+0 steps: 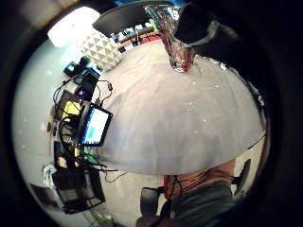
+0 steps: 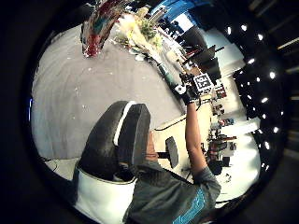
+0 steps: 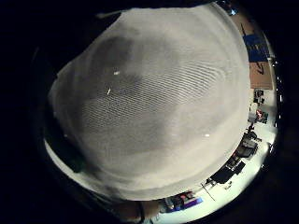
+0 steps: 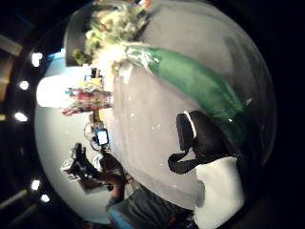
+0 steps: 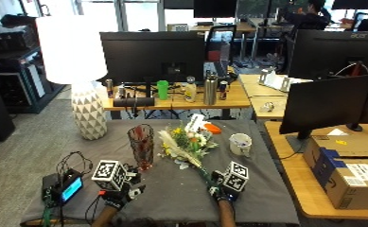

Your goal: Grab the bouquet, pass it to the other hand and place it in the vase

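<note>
The bouquet [image 5: 187, 144] of pale flowers lies on the grey tablecloth [image 5: 171, 194], its green stems pointing toward me. My right hand [image 5: 224, 188] is low over the stem end. In the right thumb view the green stem wrap [image 4: 200, 86] runs beside the thumb [image 4: 190, 136] with a strip of cloth between them, so nothing is held. The patterned glass vase [image 5: 141, 144] stands upright just left of the flowers. My left hand [image 5: 117, 193] hovers near the table's front edge, below the vase, with relaxed fingers and nothing in it. The vase [image 1: 177, 42] and bouquet [image 2: 138, 30] show beyond it.
A white mug [image 5: 240, 143] stands right of the flowers. A white lamp [image 5: 86, 113] is at the back left corner. A small screen device [image 5: 67, 189] with cables sits at the front left. Monitors and a desk with bottles stand behind the table.
</note>
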Available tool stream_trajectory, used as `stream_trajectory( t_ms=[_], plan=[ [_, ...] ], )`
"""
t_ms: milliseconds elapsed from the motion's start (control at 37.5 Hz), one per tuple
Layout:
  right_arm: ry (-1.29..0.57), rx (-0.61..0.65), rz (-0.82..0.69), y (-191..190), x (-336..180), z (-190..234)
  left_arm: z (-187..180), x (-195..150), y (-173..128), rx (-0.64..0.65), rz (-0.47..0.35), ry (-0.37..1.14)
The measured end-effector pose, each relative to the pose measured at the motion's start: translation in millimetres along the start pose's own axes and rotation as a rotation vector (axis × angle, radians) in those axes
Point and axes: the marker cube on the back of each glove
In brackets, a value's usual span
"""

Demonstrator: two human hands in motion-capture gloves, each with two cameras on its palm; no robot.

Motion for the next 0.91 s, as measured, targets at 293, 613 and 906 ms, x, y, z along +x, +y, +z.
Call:
stream_trajectory(
  t_ms=[293, 613, 906],
  plan=[
    [0.054, 0.052, 0.009, -6, -15, 11, 5, -1, 1, -0.009, -0.002, 0.014],
    [0.167, 0.235, 0.052, -13, -18, 4, 10, -8, -3, 0.007, -0.013, 0.04],
    [-0.053, 0.228, 0.033, -9, -23, -6, 1, -1, -10, 0.001, -0.005, 0.039]
  ],
)
